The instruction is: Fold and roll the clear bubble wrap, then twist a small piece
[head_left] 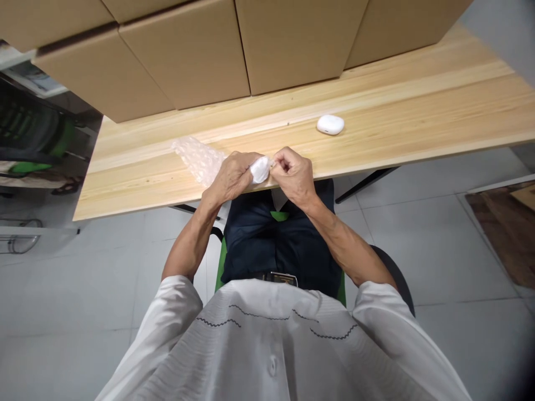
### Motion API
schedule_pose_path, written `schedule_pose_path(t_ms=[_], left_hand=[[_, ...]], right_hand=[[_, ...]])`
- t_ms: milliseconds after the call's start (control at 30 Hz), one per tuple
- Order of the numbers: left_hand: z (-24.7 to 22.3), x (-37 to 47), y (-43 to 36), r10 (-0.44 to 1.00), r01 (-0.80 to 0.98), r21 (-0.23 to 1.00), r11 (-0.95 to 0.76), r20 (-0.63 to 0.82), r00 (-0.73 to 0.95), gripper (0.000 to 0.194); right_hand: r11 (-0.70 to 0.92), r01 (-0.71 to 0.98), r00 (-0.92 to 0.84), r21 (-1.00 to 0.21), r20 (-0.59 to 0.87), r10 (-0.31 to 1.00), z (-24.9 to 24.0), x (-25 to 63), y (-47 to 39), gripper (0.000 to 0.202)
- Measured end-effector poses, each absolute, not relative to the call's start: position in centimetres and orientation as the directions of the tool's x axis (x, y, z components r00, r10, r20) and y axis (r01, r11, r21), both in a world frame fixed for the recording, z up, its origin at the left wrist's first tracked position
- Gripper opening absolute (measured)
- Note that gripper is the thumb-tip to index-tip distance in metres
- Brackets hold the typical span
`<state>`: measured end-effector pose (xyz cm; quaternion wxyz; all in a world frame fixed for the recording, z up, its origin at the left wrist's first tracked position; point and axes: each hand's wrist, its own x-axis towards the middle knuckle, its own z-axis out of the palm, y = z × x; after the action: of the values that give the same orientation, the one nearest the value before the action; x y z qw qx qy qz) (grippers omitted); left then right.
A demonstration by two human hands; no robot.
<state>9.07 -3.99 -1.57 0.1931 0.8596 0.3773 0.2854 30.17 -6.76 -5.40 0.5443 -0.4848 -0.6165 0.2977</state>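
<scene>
My left hand (pixel 234 174) is closed round a small white rounded object (pixel 260 170) at the table's front edge. Its exact kind is not clear, since fingers cover part of it. My right hand (pixel 293 172) pinches with thumb and forefinger at the object's right end. A tiny pale bit shows at those fingertips, too small to name. Partly behind my left hand, a sheet of bubble wrap (pixel 198 159) lies crumpled on the table. A white earbud case (pixel 330 125) lies apart from both hands, farther back to the right.
Large cardboard boxes (pixel 188 55) stand in a row along the back of the wooden table (pixel 418 106). The table's front edge runs just above my lap. A dark chair with green parts (pixel 37 122) is off to the left.
</scene>
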Motion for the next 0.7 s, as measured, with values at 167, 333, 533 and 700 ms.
schedule_pose_path(t_ms=[167, 333, 533, 700], left_hand=[[-1.3, 8.4, -3.9, 0.757, 0.525, 0.57, -0.632, 0.311, 0.574, 0.033], [-1.3, 8.5, -4.2, 0.763, 0.563, 0.528, -0.636, 0.324, 0.559, 0.03], [-1.4, 8.4, -4.1, 0.76, 0.584, 0.498, -0.641, 0.306, 0.573, 0.031], [-1.3, 8.2, -4.0, 0.743, 0.59, 0.466, -0.659, 0.285, 0.605, 0.025]], right_hand=[[0.316, 0.103, 0.062, -0.943, 0.323, 0.944, -6.3, 31.0, -6.2, 0.015], [0.352, 0.067, -0.177, -0.934, 0.336, 0.925, -5.6, 31.6, -6.1, 0.039], [0.475, 0.266, -0.289, -0.839, 0.401, 0.869, -4.0, 32.1, -5.8, 0.038], [0.501, 0.3, -0.372, -0.812, 0.384, 0.845, -3.6, 32.5, -5.3, 0.033]])
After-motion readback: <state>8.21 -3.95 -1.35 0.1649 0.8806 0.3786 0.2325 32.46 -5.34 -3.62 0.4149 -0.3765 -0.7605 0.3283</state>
